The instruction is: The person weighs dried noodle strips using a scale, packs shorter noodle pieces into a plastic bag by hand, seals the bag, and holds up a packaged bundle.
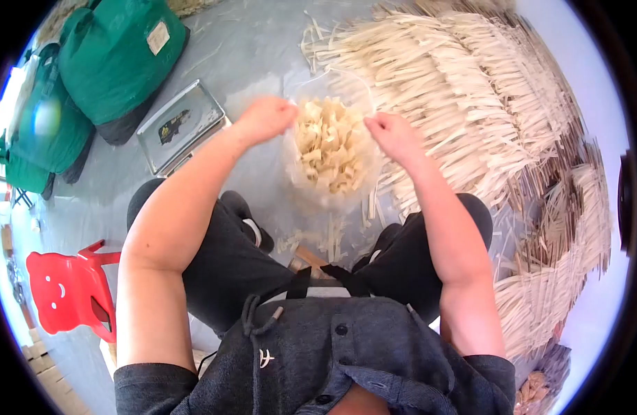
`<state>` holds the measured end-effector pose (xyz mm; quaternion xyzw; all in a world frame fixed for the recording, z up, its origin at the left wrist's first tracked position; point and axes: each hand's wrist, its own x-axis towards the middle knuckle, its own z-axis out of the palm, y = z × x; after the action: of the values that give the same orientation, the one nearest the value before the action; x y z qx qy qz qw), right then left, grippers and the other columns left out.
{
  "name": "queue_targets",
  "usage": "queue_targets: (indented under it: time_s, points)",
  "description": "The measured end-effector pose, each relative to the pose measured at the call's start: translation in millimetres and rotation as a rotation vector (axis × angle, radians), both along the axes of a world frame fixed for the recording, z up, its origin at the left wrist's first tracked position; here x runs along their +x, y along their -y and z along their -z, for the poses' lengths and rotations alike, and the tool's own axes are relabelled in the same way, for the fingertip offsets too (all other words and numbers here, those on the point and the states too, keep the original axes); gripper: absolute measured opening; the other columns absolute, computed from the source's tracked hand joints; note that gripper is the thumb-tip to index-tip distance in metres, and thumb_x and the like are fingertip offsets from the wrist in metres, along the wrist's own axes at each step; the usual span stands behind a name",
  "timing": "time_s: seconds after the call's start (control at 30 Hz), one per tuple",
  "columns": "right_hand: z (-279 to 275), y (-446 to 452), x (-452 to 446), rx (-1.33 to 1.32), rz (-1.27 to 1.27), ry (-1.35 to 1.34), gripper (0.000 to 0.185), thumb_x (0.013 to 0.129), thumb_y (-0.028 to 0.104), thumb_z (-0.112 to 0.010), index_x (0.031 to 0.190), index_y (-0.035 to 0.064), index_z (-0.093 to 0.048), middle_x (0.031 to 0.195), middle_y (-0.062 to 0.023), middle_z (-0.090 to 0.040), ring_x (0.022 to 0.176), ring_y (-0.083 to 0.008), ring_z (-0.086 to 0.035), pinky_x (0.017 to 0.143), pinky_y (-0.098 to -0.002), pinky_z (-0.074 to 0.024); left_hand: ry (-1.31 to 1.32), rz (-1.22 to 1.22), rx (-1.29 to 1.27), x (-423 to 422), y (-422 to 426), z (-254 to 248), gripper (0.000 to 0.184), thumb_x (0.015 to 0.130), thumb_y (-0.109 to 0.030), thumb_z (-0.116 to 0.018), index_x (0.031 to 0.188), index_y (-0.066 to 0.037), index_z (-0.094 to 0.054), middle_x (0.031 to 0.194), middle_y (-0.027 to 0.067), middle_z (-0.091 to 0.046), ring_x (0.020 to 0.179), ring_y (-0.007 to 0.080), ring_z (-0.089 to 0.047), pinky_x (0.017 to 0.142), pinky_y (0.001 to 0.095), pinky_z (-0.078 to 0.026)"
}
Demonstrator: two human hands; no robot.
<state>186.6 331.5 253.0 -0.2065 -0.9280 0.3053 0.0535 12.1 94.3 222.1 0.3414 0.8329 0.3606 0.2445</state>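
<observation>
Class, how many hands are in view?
2. The left hand is at the left side of the clear plastic bag, the right hand at its right side. None seem hidden.

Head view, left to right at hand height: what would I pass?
Green fabric sacks, silvery rectangular object, bare left hand, translucent plastic bag of pale curled pieces, bare right hand, broad layered pile of pale flat strips.
</observation>
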Motion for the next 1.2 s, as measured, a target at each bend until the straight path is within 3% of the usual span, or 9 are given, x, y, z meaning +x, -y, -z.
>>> queue_targets:
  time_s: [0.13, 0.23, 0.37, 0.47, 0.6, 0.77, 0.83, 0.97, 1.2]
  points:
    - [-44, 27, 9, -0.125, -0.24, -0.159, 0.03, 0.089, 0.028, -0.06, 0.074, 0.0016, -0.06, 0.066, -0.0111, -0.061, 0.061, -0.0262, -0.055, 0.06, -0.0352, -0.0431, 0.261, -0.086, 0.075, 54, 3, -77, 0.037, 0.095, -0.039, -0.052, 0.079, -0.008, -0.063, 0.066, -0.0019, -0.057, 0.056, 0.0071, -0.05, 0.051, 0.0224, -0.039]
    - [-61, 13, 0, -0.899, -0.152, -0.309, 0.029, 0.093, 0.032, -0.06, 0.08, 0.0067, -0.06, 0.065, 0.0081, -0.047, 0.062, -0.0049, -0.04, 0.057, -0.0235, -0.0346, 0.554, -0.228, 0.477, 52, 6, -86, 0.033, 0.096, -0.035, -0.052, 0.074, -0.01, -0.058, 0.063, -0.0041, -0.053, 0.052, 0.0058, -0.046, 0.046, 0.0225, -0.034]
    - [19, 11, -15, -0.881, -0.021, -0.231, 0.028, 0.093, 0.03, -0.059, 0.078, 0.0068, -0.06, 0.064, 0.0065, -0.048, 0.063, -0.0058, -0.042, 0.057, -0.024, -0.0349, 0.585, -0.263, 0.091, 47, -12, -23, 0.032, 0.094, -0.034, -0.052, 0.073, -0.011, -0.057, 0.062, -0.0029, -0.05, 0.052, 0.0073, -0.045, 0.047, 0.0238, -0.034]
    - [35, 13, -21, -0.469, -0.067, -0.212, 0.03, 0.093, 0.03, -0.059, 0.073, 0.0077, -0.059, 0.064, 0.006, -0.048, 0.062, -0.0056, -0.042, 0.056, -0.0236, -0.0344, 0.417, -0.28, 0.136, 40, -14, -27, 0.031, 0.094, -0.034, -0.053, 0.073, -0.011, -0.057, 0.062, -0.0027, -0.05, 0.053, 0.0072, -0.045, 0.047, 0.0244, -0.035]
    - [-64, 24, 5, -0.588, -0.151, -0.243, 0.034, 0.093, 0.03, -0.058, 0.07, 0.0048, -0.058, 0.062, 0.0038, -0.049, 0.059, -0.0065, -0.043, 0.055, -0.0251, -0.0357, 0.409, -0.224, 0.3, 59, 10, -96, 0.032, 0.095, -0.034, -0.053, 0.075, -0.01, -0.061, 0.06, -0.0056, -0.051, 0.044, 0.0034, -0.037, 0.041, 0.0198, -0.026]
    - [-33, 0, -11, -0.73, -0.142, -0.27, 0.033, 0.092, 0.03, -0.059, 0.073, 0.0027, -0.06, 0.06, 0.0021, -0.051, 0.058, -0.0076, -0.046, 0.055, -0.027, -0.0378, 0.422, -0.211, 0.147, 42, 0, -73, 0.032, 0.094, -0.032, -0.054, 0.073, -0.009, -0.06, 0.061, -0.0046, -0.051, 0.046, 0.0044, -0.036, 0.042, 0.0218, -0.026]
    - [4, -1, -21, -0.234, -0.108, -0.018, 0.033, 0.09, 0.03, -0.06, 0.071, 0.0033, -0.061, 0.061, 0.0016, -0.054, 0.059, -0.0081, -0.048, 0.056, -0.0274, -0.0392, 0.337, -0.179, -0.05, 34, -6, -53, 0.032, 0.094, -0.032, -0.054, 0.073, -0.009, -0.06, 0.061, -0.0045, -0.052, 0.046, 0.0049, -0.036, 0.043, 0.0221, -0.026]
    - [-26, 10, -9, -0.236, -0.047, -0.128, 0.036, 0.091, 0.035, -0.06, 0.065, 0.011, -0.057, 0.059, 0.0049, -0.048, 0.055, -0.0045, -0.042, 0.05, -0.0211, -0.0305, 0.358, -0.225, 0.009, 39, 3, -74, 0.031, 0.092, -0.031, -0.055, 0.073, -0.008, -0.061, 0.062, -0.0038, -0.052, 0.047, 0.0045, -0.035, 0.043, 0.0219, -0.027]
    - [-72, -7, 1, -0.8, -0.107, -0.26, 0.032, 0.091, 0.032, -0.061, 0.067, 0.0104, -0.056, 0.059, 0.0056, -0.048, 0.053, -0.0052, -0.041, 0.052, -0.0202, -0.0301, 0.466, -0.165, 0.208, 48, 26, -142, 0.031, 0.089, -0.033, -0.057, 0.073, -0.008, -0.065, 0.062, -0.0033, -0.054, 0.055, 0.0043, -0.041, 0.051, 0.0225, -0.033]
